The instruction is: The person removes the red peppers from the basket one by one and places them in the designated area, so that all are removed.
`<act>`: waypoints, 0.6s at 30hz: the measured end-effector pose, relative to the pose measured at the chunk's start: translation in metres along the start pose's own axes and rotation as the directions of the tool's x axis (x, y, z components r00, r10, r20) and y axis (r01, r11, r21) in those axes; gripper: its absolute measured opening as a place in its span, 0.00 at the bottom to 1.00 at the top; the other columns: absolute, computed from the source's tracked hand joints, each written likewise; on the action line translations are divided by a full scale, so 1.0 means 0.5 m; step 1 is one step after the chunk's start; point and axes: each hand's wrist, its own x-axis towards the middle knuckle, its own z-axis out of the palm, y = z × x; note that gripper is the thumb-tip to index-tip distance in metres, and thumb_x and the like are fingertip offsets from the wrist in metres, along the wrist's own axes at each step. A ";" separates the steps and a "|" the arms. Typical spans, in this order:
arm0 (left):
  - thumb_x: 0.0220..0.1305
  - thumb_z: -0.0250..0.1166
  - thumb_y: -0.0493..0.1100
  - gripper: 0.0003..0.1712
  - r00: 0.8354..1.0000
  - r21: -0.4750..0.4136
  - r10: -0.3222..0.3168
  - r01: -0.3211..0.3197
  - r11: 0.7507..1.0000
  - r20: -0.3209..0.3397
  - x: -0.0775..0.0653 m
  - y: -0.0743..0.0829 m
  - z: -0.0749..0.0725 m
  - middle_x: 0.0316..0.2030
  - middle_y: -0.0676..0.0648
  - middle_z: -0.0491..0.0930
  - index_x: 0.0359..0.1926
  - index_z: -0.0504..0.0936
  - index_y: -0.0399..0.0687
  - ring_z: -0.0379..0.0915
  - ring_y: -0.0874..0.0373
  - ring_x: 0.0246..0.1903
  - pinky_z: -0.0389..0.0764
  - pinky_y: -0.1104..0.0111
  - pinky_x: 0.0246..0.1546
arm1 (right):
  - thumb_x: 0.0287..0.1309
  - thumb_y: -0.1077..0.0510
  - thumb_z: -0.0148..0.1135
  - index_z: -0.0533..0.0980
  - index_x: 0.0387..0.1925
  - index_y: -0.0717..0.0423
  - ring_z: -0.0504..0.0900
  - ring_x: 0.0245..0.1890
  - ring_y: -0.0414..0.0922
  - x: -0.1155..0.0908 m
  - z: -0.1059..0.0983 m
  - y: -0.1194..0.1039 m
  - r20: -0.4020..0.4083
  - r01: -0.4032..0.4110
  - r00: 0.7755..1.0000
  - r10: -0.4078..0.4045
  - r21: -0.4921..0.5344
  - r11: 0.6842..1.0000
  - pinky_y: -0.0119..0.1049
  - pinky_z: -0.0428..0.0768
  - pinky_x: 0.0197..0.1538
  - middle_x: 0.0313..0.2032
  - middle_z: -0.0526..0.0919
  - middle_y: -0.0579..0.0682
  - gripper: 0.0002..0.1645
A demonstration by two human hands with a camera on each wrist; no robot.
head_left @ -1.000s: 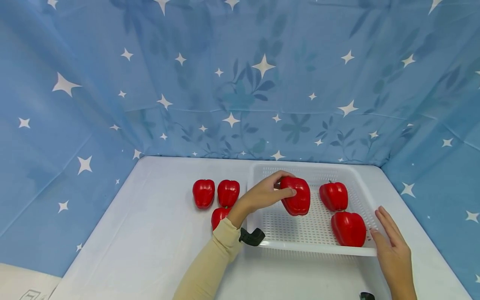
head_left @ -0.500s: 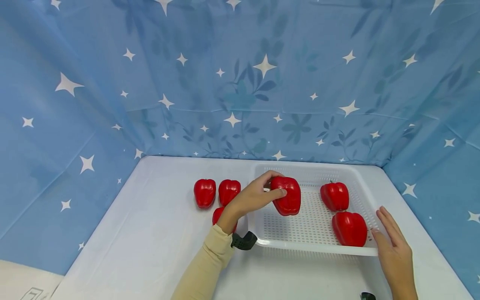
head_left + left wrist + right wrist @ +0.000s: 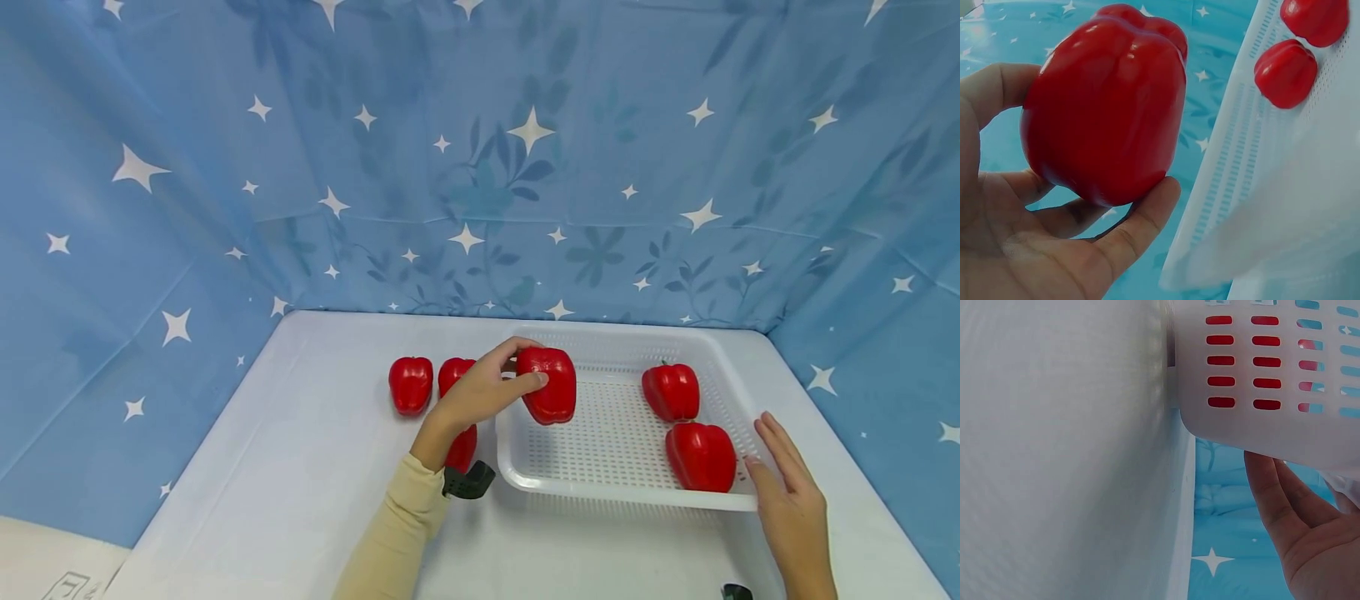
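The left hand [image 3: 476, 393] curls thumb and fingers round a smooth, glossy red bell pepper [image 3: 553, 392] with a lobed end, held raised by the left side of a white, round-cornered plastic basket [image 3: 622, 493]. The right hand [image 3: 795, 508], fingers straight, touches the basket's right side. Inside, two shiny red peppers [image 3: 701, 458] sit toward the right; perforated floor spans from them to the left wall. Left of the basket, three lobed red peppers [image 3: 411, 386], two partly hidden, rest on the white surface [image 3: 300, 467]; blue star-patterned cloth [image 3: 420, 183] rises beyond its far edge.
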 end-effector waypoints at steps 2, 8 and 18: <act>0.67 0.71 0.47 0.32 1.000 0.006 -0.009 0.009 1.000 -0.020 -0.004 -0.004 -0.007 0.59 0.48 0.79 0.70 0.75 0.50 0.74 0.47 0.60 0.86 0.49 0.53 | 0.83 0.46 0.47 0.55 0.85 0.36 0.44 0.84 0.42 0.001 0.000 0.000 0.002 0.000 1.000 0.000 0.002 1.000 0.68 0.66 0.67 0.83 0.47 0.31 0.36; 0.67 0.71 0.46 0.32 0.996 -0.009 -0.040 0.040 0.999 -0.079 -0.020 -0.012 -0.029 0.61 0.47 0.78 0.70 0.75 0.52 0.73 0.44 0.62 0.85 0.48 0.54 | 0.83 0.47 0.47 0.55 0.85 0.35 0.44 0.84 0.41 0.002 0.000 -0.001 -0.002 -0.009 1.000 0.009 0.001 1.000 0.66 0.65 0.69 0.83 0.47 0.30 0.35; 0.65 0.73 0.47 0.34 0.987 0.004 -0.062 0.063 0.998 -0.151 -0.048 -0.025 -0.066 0.61 0.46 0.78 0.70 0.74 0.51 0.76 0.46 0.59 0.86 0.51 0.52 | 0.84 0.47 0.46 0.55 0.85 0.35 0.44 0.84 0.39 0.001 0.000 0.001 0.000 0.007 1.000 -0.007 0.007 1.000 0.66 0.65 0.69 0.82 0.47 0.28 0.35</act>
